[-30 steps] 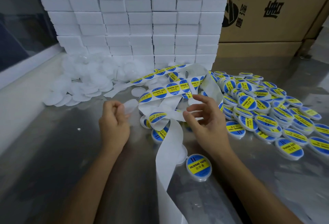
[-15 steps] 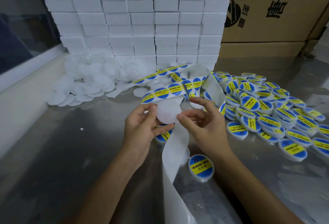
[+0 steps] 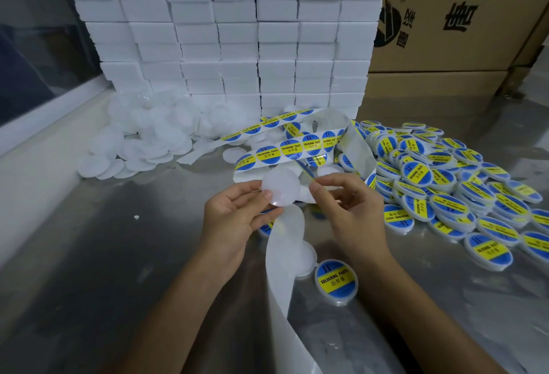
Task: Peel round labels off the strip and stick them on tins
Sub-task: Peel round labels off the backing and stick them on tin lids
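Left hand (image 3: pixel 234 219) grip round blank tin (image 3: pixel 280 188), right hand (image 3: pixel 346 210) pinching label (image 3: pixel 306 172).

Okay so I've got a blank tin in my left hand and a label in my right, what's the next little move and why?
Probably bring the label down flat onto the blank tin and press it on. The left hand holds the tin face up with no label on it, and the right hand pinches the peeled label edge-on just beside its rim, not yet touching.

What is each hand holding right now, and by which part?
The left hand pinches a blank tin by its lower left rim. The right hand pinches a peeled label by its edge.
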